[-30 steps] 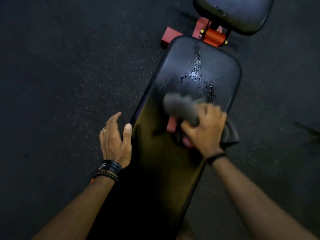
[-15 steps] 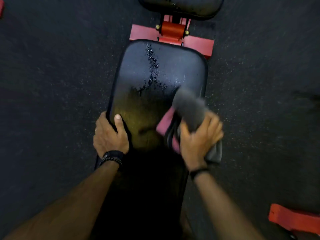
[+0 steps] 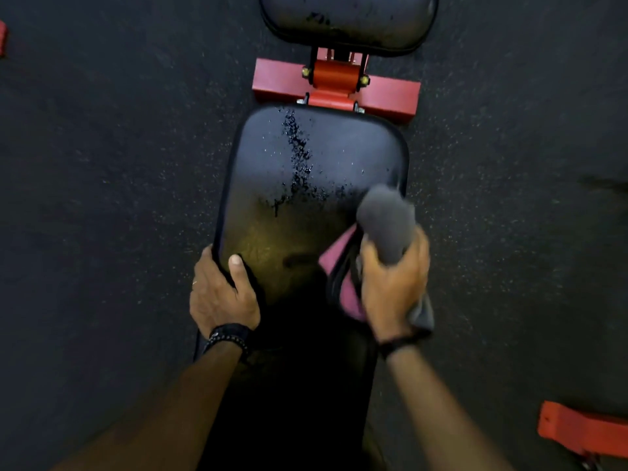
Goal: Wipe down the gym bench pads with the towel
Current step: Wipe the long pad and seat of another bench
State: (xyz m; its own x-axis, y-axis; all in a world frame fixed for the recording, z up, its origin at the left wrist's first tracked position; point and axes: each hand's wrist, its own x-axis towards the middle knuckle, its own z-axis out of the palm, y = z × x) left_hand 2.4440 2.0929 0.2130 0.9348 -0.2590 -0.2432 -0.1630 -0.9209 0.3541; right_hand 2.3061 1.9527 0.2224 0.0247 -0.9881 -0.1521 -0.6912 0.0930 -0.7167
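My right hand (image 3: pixel 390 287) grips the grey-and-pink bunched towel (image 3: pixel 385 226); the wet streak (image 3: pixel 299 158) lies up-frame along the long black vinyl bench pad (image 3: pixel 258 171), whose edge my left hand (image 3: pixel 221 297) clasps.

towel (image 3: pixel 387 229): grey-pink, bunched, on pad's right edge | bench pad (image 3: pixel 312 164): black, wet droplets down centre
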